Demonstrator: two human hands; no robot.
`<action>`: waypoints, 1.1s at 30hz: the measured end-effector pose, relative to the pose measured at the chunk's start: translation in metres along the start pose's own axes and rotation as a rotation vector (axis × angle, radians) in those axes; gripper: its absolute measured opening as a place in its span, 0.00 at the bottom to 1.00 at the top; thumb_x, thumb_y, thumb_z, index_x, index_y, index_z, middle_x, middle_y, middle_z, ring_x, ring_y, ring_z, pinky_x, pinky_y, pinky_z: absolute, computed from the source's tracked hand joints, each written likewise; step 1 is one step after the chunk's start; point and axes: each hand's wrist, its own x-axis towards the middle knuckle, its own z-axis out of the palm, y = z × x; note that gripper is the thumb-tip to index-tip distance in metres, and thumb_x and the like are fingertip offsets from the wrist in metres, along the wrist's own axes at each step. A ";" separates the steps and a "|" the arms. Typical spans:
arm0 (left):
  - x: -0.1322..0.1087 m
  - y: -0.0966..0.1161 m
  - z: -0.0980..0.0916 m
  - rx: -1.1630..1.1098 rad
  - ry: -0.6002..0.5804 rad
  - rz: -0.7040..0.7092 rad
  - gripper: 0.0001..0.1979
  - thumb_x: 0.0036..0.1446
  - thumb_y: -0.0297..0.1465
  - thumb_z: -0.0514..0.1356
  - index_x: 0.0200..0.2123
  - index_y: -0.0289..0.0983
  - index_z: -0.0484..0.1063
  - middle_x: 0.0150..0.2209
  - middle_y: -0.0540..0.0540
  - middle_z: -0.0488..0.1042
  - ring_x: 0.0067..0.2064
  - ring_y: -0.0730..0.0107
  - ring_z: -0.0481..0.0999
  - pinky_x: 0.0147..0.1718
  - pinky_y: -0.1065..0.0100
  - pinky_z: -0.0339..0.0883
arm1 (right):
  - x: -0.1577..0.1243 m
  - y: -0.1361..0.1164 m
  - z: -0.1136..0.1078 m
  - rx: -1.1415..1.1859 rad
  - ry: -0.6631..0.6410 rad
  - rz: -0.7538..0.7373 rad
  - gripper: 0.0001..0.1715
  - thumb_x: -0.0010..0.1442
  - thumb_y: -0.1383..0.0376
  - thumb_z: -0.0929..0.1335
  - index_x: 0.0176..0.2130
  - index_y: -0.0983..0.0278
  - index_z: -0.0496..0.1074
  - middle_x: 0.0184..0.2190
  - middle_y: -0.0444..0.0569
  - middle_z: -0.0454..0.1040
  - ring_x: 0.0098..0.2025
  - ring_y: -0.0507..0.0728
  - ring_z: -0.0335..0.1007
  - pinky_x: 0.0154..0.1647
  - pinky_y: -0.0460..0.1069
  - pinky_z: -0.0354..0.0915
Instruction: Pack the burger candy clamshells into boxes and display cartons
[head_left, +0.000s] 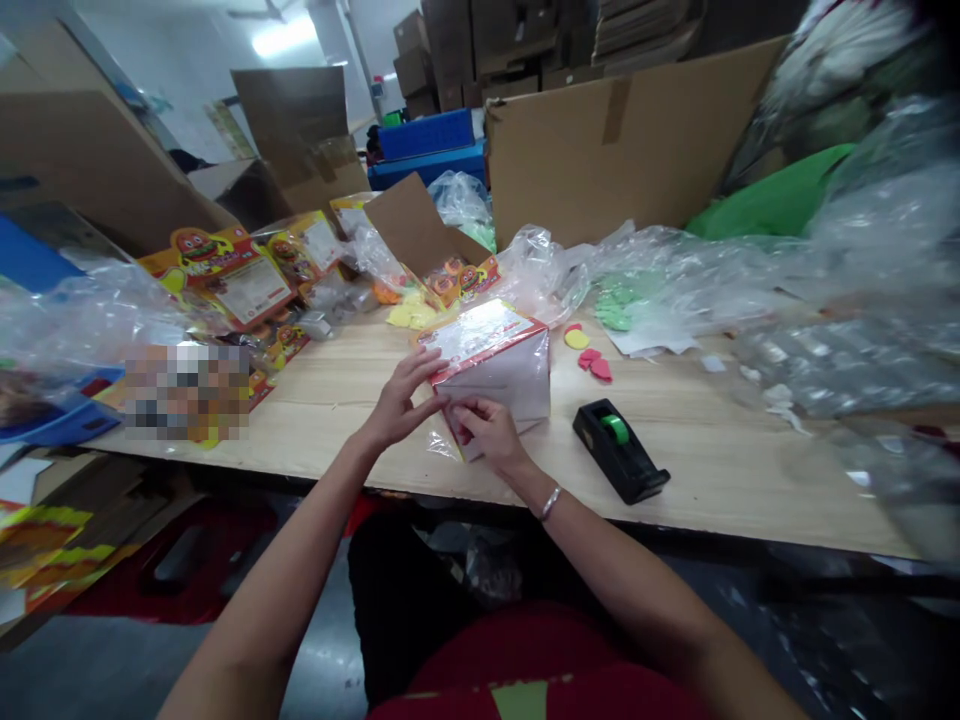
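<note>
A box (pixel 510 375) wrapped in clear film stands at the table's front, its pale side facing me and its printed, red-edged panel tilted upward. My left hand (pixel 401 405) lies against the box's left corner, fingers stretched over the printed panel and thumb along the near edge. At the lower left of the pale side, my right hand (pixel 487 435) is closed in a pinch; what its fingertips hold is hidden. Clear film sticks out just below the fingers. To the right sits a black tape dispenser (pixel 621 450) with a green roll.
Yellow and red pieces (pixel 592 362) lie behind the dispenser. Printed burger packages (pixel 225 275) stand at the left. Clear plastic bags (pixel 675 280) and clear plastic trays (pixel 817 365) fill the right side. A large cardboard box (pixel 637 150) rises at the back.
</note>
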 end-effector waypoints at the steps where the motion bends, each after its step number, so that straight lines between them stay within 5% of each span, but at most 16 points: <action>1: -0.003 0.001 0.005 0.044 0.019 0.009 0.24 0.63 0.42 0.57 0.58 0.37 0.67 0.61 0.37 0.67 0.64 0.56 0.62 0.61 0.52 0.58 | -0.001 0.001 0.000 -0.014 -0.003 -0.002 0.18 0.51 0.52 0.70 0.31 0.64 0.70 0.19 0.41 0.67 0.21 0.49 0.60 0.23 0.46 0.60; 5: -0.014 0.023 0.027 0.283 0.105 0.019 0.24 0.62 0.43 0.58 0.58 0.40 0.68 0.58 0.37 0.69 0.61 0.51 0.65 0.57 0.52 0.60 | -0.032 -0.001 -0.041 -0.276 -0.001 -0.066 0.13 0.55 0.56 0.68 0.31 0.64 0.72 0.22 0.43 0.70 0.23 0.51 0.64 0.25 0.46 0.61; 10: 0.005 0.083 0.076 0.436 0.264 -0.168 0.23 0.62 0.42 0.57 0.58 0.41 0.68 0.57 0.35 0.68 0.57 0.43 0.65 0.51 0.48 0.58 | -0.096 -0.035 -0.143 -0.958 0.365 -0.271 0.12 0.61 0.61 0.64 0.35 0.63 0.76 0.33 0.50 0.75 0.34 0.56 0.70 0.36 0.49 0.63; 13: 0.023 0.119 0.092 0.443 0.218 -0.198 0.28 0.62 0.44 0.55 0.61 0.38 0.64 0.59 0.31 0.65 0.56 0.39 0.64 0.49 0.45 0.55 | -0.119 -0.053 -0.191 -1.290 0.567 -0.115 0.18 0.64 0.59 0.62 0.34 0.64 0.77 0.33 0.53 0.76 0.34 0.57 0.70 0.35 0.50 0.61; 16: 0.035 0.128 0.082 0.416 0.082 -0.133 0.31 0.61 0.47 0.55 0.62 0.36 0.63 0.56 0.31 0.67 0.52 0.41 0.66 0.49 0.45 0.55 | -0.128 -0.055 -0.215 -1.442 0.570 0.134 0.19 0.63 0.57 0.63 0.33 0.64 0.78 0.31 0.55 0.77 0.32 0.58 0.70 0.32 0.50 0.57; 21: 0.036 0.091 0.052 0.356 0.026 0.038 0.20 0.62 0.43 0.56 0.54 0.45 0.72 0.46 0.40 0.72 0.49 0.49 0.67 0.54 0.43 0.53 | -0.125 -0.039 -0.228 -1.107 0.518 0.135 0.20 0.55 0.51 0.66 0.28 0.64 0.77 0.22 0.48 0.74 0.26 0.56 0.67 0.29 0.49 0.55; 27: 0.032 0.064 0.066 0.319 0.128 0.124 0.22 0.60 0.43 0.60 0.56 0.44 0.71 0.56 0.37 0.68 0.54 0.49 0.68 0.51 0.51 0.61 | -0.121 -0.026 -0.230 -0.592 0.561 0.045 0.24 0.43 0.46 0.73 0.22 0.64 0.72 0.18 0.43 0.67 0.24 0.53 0.60 0.28 0.49 0.57; 33: 0.031 0.062 0.070 0.287 0.141 0.111 0.26 0.57 0.46 0.62 0.58 0.48 0.69 0.56 0.39 0.70 0.53 0.46 0.69 0.52 0.49 0.60 | -0.149 -0.024 -0.226 -0.132 0.577 0.093 0.27 0.39 0.46 0.78 0.26 0.64 0.72 0.27 0.46 0.72 0.31 0.55 0.67 0.40 0.51 0.66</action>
